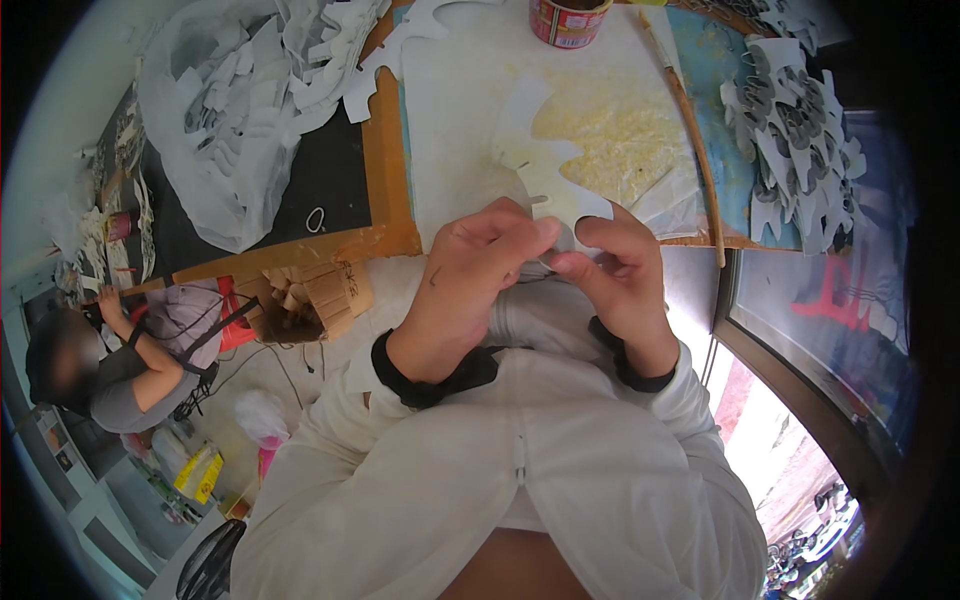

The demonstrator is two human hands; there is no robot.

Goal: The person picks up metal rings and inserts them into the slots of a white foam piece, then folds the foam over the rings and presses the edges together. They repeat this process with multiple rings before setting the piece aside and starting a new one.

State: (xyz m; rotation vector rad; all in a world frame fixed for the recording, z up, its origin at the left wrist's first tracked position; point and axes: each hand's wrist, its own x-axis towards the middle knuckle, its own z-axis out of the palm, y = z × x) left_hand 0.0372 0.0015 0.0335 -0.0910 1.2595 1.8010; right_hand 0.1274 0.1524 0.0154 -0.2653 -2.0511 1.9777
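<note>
A flat white cut-out piece with a notched, curved outline [562, 195] is held between my hands at the table's near edge. My left hand [465, 275] is closed, thumb and fingers pinching the piece's lower left edge. My right hand [622, 280] pinches its lower right edge between thumb and bent fingers. The fingertips of both hands nearly meet, and they hide the piece's near edge. Beneath and beyond it lies a white work sheet [455, 130] smeared with dried yellowish residue [620, 130].
A red tub [570, 22] stands at the far edge, with a long thin stick [690, 120] to its right. White and grey cut pieces [790, 140] are piled at right. A plastic bag of cut pieces [225, 130] lies left. Another person [130, 370] works beyond a cardboard box [310, 300].
</note>
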